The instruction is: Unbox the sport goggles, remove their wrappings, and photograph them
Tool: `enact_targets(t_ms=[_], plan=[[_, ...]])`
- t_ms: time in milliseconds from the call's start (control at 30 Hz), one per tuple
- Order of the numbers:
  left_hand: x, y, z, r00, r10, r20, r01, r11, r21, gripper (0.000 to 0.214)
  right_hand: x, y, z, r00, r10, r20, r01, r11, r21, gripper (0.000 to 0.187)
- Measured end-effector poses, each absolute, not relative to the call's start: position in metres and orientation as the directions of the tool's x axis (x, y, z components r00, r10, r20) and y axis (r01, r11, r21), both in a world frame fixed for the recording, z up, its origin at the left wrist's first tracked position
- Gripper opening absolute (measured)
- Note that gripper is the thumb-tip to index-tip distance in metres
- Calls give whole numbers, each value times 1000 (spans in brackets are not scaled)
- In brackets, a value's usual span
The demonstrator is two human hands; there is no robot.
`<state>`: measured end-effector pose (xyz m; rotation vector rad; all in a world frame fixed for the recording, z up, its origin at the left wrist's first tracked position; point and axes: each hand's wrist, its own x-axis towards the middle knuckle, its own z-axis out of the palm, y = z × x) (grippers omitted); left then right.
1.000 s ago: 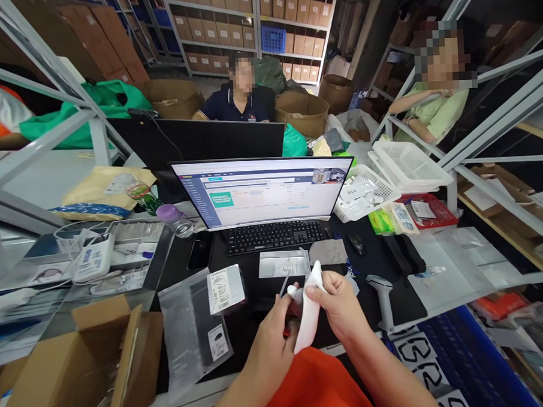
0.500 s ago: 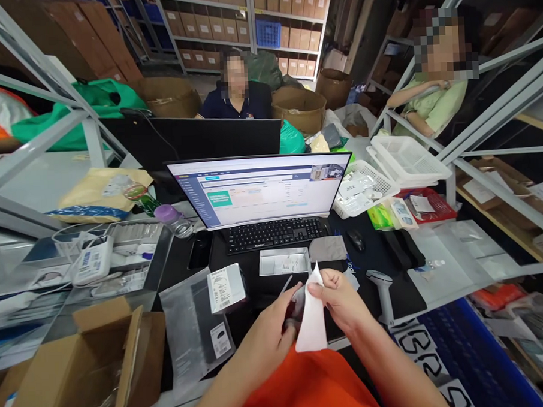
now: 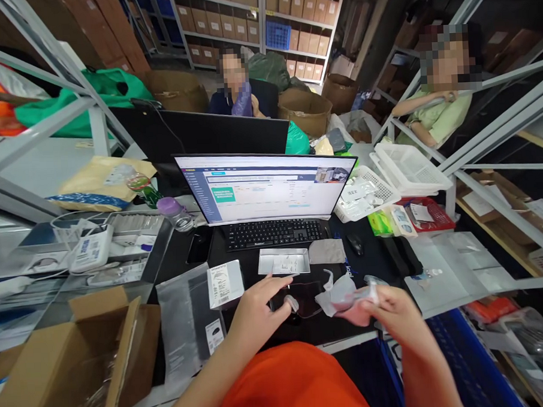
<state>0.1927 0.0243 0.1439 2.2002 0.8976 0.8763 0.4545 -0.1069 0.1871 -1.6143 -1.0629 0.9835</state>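
Observation:
My left hand is over the black mat, thumb and forefinger around the edge of what looks like a pair of thin-rimmed glasses with dark lenses. Part of the frame hides behind the fingers. To its right, my right hand pinches a crumpled, thin whitish and pink wrap, blurred by motion. Just beyond the hands lie an open silver box with a printed slip inside and a grey cloth pouch. Left of my left hand stands a white labelled box.
A keyboard, mouse and lit monitor stand ahead. An open carton and a clear plastic bag are at the left. White baskets sit at the right. Two people are beyond the desk.
My hands have moved apart; the right one has gone right with the wrap, which was a smooth white strip between both hands. The person behind the monitor now lifts a purple item.

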Motion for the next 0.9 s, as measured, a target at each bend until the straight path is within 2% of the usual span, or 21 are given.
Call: enact_targets(t_ms=[67, 133, 200, 267, 333, 433, 567, 667, 733, 833, 900], plan=[[194, 26, 146, 582, 728, 362, 332, -619, 712, 33, 466, -123, 200, 420, 907, 10, 217, -90, -972, 35], [196, 26, 150, 619, 688, 379, 303, -654, 693, 34, 466, -129, 210, 470, 870, 148, 273, 16, -962, 39], [199, 25, 155, 655, 647, 390, 281, -688, 669, 36, 455, -123, 216, 396, 886, 242, 360, 93, -928, 48], [202, 24, 159, 690, 609, 390, 266, -715, 647, 36, 441, -108, 217, 247, 931, 269, 447, 137, -884, 54], [203, 22, 164, 719, 574, 392, 250, -740, 625, 37, 431, -94, 213, 112, 969, 222, 519, 133, -844, 53], [202, 21, 169, 734, 534, 418, 220, -771, 598, 40, 426, -82, 204, -42, 999, 32, 601, 50, -797, 52], [200, 20, 169, 742, 524, 418, 201, -769, 606, 41, 430, -82, 195, -197, 960, -199, 524, -68, -849, 55], [204, 17, 165, 793, 468, 389, 200, -804, 560, 33, 419, -82, 190, -190, 953, -235, 464, -124, -877, 54], [209, 14, 161, 825, 406, 393, 196, -858, 474, 20, 403, -79, 186, -117, 974, -196, 458, -123, -880, 53], [211, 14, 158, 854, 334, 400, 185, -912, 367, 21, 386, -75, 181, 2, 991, -136, 478, -120, -870, 53], [208, 16, 159, 860, 346, 376, 186, -897, 400, 19, 390, -77, 180, -56, 980, -189, 474, -140, -869, 52]])
